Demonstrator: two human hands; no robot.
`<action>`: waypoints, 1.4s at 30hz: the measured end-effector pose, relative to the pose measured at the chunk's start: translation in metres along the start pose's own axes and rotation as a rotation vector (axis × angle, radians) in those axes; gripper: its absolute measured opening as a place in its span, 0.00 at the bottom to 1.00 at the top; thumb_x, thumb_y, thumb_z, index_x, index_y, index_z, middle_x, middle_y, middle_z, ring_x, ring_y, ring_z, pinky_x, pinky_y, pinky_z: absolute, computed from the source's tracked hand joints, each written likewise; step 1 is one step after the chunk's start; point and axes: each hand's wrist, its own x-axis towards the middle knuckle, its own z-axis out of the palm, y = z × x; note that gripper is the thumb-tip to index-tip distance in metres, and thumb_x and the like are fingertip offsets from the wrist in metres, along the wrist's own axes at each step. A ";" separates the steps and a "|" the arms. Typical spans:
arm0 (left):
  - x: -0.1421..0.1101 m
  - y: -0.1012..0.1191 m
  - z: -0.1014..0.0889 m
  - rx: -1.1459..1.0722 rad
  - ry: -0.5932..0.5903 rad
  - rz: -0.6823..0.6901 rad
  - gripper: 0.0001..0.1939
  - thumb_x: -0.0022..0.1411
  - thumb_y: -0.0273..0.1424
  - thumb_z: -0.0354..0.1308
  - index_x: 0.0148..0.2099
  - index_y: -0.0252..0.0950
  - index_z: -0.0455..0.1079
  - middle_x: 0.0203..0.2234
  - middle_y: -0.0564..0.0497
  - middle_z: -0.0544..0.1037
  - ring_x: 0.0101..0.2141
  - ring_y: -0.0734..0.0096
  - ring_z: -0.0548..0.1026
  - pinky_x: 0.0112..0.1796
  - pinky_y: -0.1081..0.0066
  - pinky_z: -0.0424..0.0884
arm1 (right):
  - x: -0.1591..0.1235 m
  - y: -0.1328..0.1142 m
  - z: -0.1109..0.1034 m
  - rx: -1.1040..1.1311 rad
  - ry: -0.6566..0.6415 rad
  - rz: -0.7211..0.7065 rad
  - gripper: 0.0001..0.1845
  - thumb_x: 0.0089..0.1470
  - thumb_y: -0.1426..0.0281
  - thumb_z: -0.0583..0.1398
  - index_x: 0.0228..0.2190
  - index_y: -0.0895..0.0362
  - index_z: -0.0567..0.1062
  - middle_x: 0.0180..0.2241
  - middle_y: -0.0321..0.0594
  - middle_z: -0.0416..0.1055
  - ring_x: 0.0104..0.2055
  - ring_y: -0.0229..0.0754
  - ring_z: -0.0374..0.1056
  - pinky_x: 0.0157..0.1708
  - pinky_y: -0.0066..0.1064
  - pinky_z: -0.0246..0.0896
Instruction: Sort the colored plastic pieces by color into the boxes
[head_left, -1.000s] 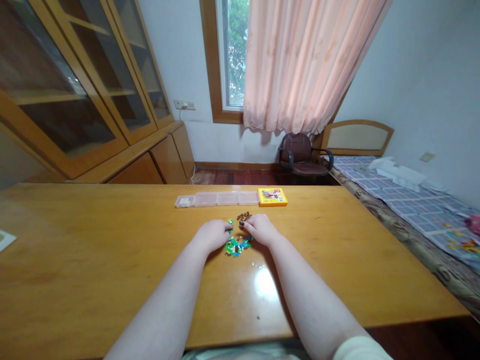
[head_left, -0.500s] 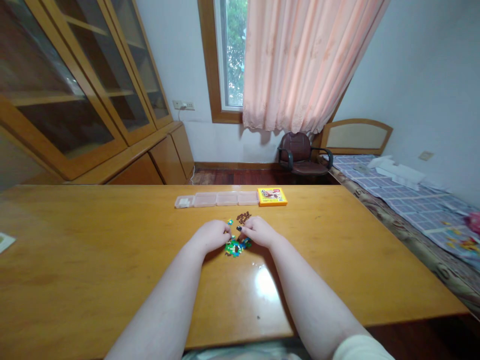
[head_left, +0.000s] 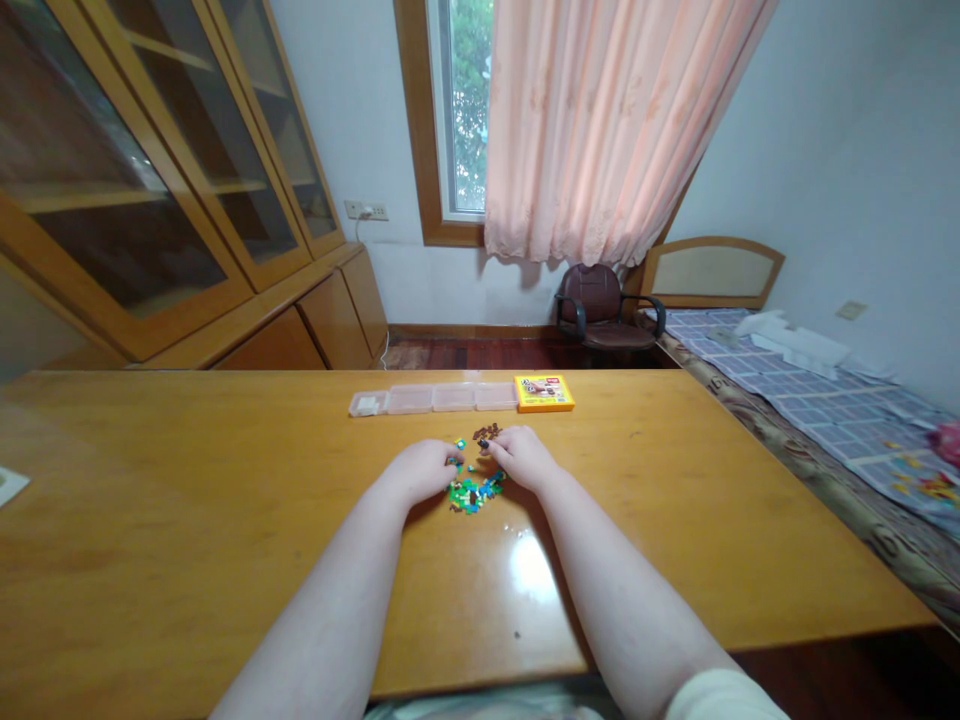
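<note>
Coloured pieces [head_left: 470,497] clustered on the desk [head_left: 247,500], and from the left: left hand [head_left: 429,468] at their far-left edge, grip curled, can't tell how tightly or on what; brown pieces [head_left: 486,432] just beyond; then right hand [head_left: 525,460] beside those, its grip just as unreadable!

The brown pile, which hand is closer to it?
Right. The right hand is close by the right edge of the brown pile; the left hand is farther off, to its left.
</note>
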 end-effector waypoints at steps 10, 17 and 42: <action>-0.008 -0.004 -0.006 -0.117 -0.137 -0.083 0.13 0.49 0.32 0.50 0.29 0.38 0.76 0.20 0.52 0.76 0.25 0.69 0.72 0.25 0.74 0.60 | -0.001 -0.005 0.007 -0.031 -0.083 -0.146 0.22 0.60 0.60 0.51 0.25 0.57 0.78 0.24 0.39 0.72 0.31 0.38 0.63 0.33 0.28 0.49; -0.007 0.003 -0.007 -0.164 -0.130 -0.047 0.16 0.49 0.31 0.50 0.36 0.43 0.77 0.27 0.53 0.79 0.28 0.68 0.73 0.30 0.74 0.63 | 0.000 -0.005 0.004 -0.114 -0.062 -0.076 0.21 0.62 0.63 0.49 0.28 0.58 0.77 0.30 0.41 0.73 0.35 0.39 0.64 0.35 0.29 0.49; -0.005 -0.002 -0.008 -0.115 -0.043 -0.026 0.20 0.49 0.28 0.49 0.41 0.44 0.77 0.32 0.52 0.80 0.32 0.67 0.75 0.33 0.73 0.65 | 0.000 0.006 0.005 -0.005 -0.002 -0.024 0.22 0.62 0.63 0.48 0.31 0.55 0.80 0.29 0.39 0.72 0.34 0.38 0.64 0.36 0.28 0.51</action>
